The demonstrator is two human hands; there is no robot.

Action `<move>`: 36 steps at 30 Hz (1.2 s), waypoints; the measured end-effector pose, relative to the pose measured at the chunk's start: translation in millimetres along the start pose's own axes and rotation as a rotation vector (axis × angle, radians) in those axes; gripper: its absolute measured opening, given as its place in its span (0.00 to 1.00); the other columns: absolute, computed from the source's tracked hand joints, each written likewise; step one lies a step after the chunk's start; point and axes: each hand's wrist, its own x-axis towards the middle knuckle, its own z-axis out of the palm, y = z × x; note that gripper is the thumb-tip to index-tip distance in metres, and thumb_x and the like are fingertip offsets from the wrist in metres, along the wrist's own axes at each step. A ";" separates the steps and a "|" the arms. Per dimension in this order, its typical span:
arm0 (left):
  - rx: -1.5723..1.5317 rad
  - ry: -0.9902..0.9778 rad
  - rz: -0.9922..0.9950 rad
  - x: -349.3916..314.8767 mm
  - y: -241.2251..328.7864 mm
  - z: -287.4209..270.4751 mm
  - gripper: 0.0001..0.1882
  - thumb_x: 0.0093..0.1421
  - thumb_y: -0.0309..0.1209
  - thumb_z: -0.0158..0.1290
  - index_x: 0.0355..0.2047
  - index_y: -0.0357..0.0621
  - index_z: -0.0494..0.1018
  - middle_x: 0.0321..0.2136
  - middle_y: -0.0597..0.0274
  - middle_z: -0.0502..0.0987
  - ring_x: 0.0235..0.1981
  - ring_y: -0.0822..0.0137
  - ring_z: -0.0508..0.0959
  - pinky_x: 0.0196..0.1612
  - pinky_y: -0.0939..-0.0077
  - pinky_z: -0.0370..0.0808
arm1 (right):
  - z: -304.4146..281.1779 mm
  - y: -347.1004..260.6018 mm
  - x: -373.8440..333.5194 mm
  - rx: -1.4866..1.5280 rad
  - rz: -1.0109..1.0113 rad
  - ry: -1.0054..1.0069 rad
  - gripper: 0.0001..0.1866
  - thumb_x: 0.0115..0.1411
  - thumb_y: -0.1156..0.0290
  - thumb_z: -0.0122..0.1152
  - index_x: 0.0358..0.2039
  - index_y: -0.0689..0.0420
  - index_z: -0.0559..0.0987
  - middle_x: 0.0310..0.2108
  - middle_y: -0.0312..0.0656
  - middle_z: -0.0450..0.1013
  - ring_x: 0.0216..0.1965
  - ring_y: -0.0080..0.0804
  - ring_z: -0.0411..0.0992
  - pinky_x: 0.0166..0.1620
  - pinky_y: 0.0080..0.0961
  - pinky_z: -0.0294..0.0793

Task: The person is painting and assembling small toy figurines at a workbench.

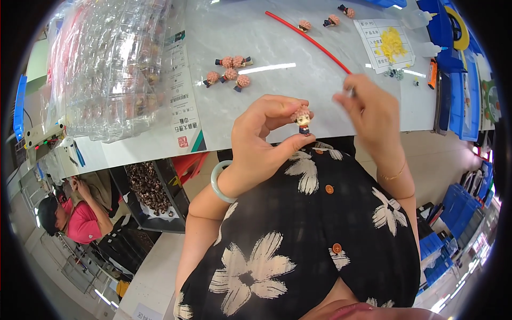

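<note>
Upright between the thumb and fingers of my left hand (253, 141) is a small toy figurine (303, 121) with pink hair and a dark outfit, its face toward me. To the right of it my right hand (376, 114) is raised over the table edge, smeared by motion. Its fingertips are pinched together around something small and dark that I cannot make out. A thin red rod (306, 37) runs from the back of the table to behind these fingers; whether they touch it I cannot tell. Several similar figurines (229, 74) lie beyond my left hand.
Stacked clear plastic trays (112, 69) fill the table's left. More figurines (332, 21) lie at the back. Yellow bits (393, 45) sit on a paper sheet (368, 32), near squeeze bottles (431, 49) and an orange tool (432, 73). A co-worker (80, 221) sits at left.
</note>
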 end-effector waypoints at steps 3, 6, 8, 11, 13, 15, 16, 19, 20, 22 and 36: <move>-0.099 -0.020 -0.051 0.8 -0.7 -4.8 0.21 0.42 0.14 0.56 0.37 0.35 0.64 0.39 0.52 0.68 0.41 0.61 0.73 0.45 0.71 0.72 | -3.9 32.2 3.7 -0.230 0.255 -0.040 0.11 0.49 0.67 0.58 0.27 0.60 0.68 0.18 0.43 0.66 0.18 0.37 0.64 0.21 0.25 0.62; -0.099 -0.036 -0.050 -0.1 -3.6 -6.2 0.21 0.43 0.14 0.55 0.38 0.36 0.63 0.40 0.52 0.67 0.42 0.61 0.73 0.47 0.69 0.71 | 0.4 63.3 -7.6 -0.420 0.277 -0.236 0.11 0.49 0.68 0.58 0.31 0.59 0.69 0.17 0.44 0.65 0.18 0.35 0.64 0.22 0.25 0.62; -0.154 -0.039 -0.076 -1.1 -8.5 -6.7 0.21 0.43 0.13 0.55 0.38 0.36 0.64 0.40 0.53 0.67 0.42 0.62 0.73 0.47 0.69 0.70 | 2.7 68.0 -8.3 -0.319 0.266 -0.305 0.10 0.51 0.70 0.56 0.32 0.60 0.69 0.17 0.43 0.65 0.17 0.29 0.63 0.23 0.21 0.61; -0.128 -0.039 -0.093 0.4 -10.7 -7.1 0.21 0.42 0.13 0.56 0.37 0.36 0.64 0.39 0.53 0.67 0.41 0.62 0.73 0.47 0.70 0.71 | -14.0 49.6 -0.8 0.046 0.422 -0.364 0.07 0.53 0.73 0.53 0.31 0.61 0.68 0.17 0.40 0.65 0.17 0.22 0.62 0.22 0.17 0.59; -0.105 -0.040 -0.073 0.8 -10.7 -0.9 0.20 0.42 0.14 0.57 0.37 0.36 0.65 0.38 0.54 0.68 0.40 0.63 0.73 0.46 0.71 0.71 | -22.1 38.2 -2.2 0.235 0.414 -0.203 0.05 0.53 0.75 0.50 0.31 0.62 0.67 0.17 0.39 0.65 0.17 0.20 0.62 0.20 0.15 0.58; -0.083 -0.053 -0.057 1.7 -9.9 3.6 0.20 0.41 0.15 0.58 0.36 0.35 0.66 0.37 0.55 0.68 0.39 0.64 0.74 0.46 0.72 0.71 | -31.9 18.8 -5.9 0.628 0.455 0.009 0.05 0.53 0.79 0.44 0.32 0.62 0.66 0.19 0.39 0.66 0.17 0.16 0.61 0.18 0.10 0.55; -0.027 -0.058 -0.063 2.5 -8.5 6.5 0.20 0.40 0.16 0.59 0.35 0.35 0.67 0.35 0.56 0.69 0.38 0.65 0.74 0.45 0.73 0.72 | -31.8 10.6 -8.5 0.626 0.462 0.009 0.05 0.53 0.79 0.44 0.32 0.62 0.66 0.19 0.39 0.66 0.17 0.16 0.61 0.18 0.10 0.55; 0.054 -0.057 -0.055 1.7 -7.2 9.3 0.19 0.39 0.18 0.60 0.34 0.33 0.68 0.32 0.57 0.69 0.37 0.67 0.74 0.43 0.74 0.73 | -24.1 -2.5 -14.8 0.891 0.090 0.263 0.07 0.52 0.81 0.40 0.33 0.63 0.64 0.20 0.44 0.66 0.19 0.20 0.63 0.20 0.10 0.58; 0.075 -0.057 -0.038 1.6 -7.2 10.7 0.19 0.39 0.18 0.61 0.33 0.32 0.69 0.31 0.58 0.69 0.36 0.67 0.74 0.42 0.75 0.73 | -17.9 -1.4 -15.9 0.702 0.003 0.194 0.07 0.52 0.81 0.41 0.32 0.63 0.64 0.19 0.43 0.66 0.19 0.20 0.63 0.20 0.10 0.58; 0.044 -0.058 -0.075 -0.1 -6.3 10.3 0.18 0.39 0.19 0.61 0.33 0.32 0.69 0.31 0.58 0.69 0.35 0.67 0.74 0.42 0.75 0.74 | -10.1 6.4 -12.5 0.297 -0.052 0.150 0.04 0.50 0.82 0.44 0.29 0.64 0.67 0.19 0.40 0.67 0.18 0.18 0.62 0.22 0.12 0.60; -0.093 -0.061 0.016 -7.4 -14.5 -10.8 0.20 0.41 0.14 0.58 0.34 0.35 0.64 0.38 0.50 0.68 0.40 0.62 0.73 0.45 0.70 0.73 | 9.1 24.8 -12.6 -0.123 0.154 -0.254 0.06 0.54 0.72 0.50 0.28 0.61 0.69 0.22 0.46 0.68 0.24 0.45 0.67 0.26 0.28 0.66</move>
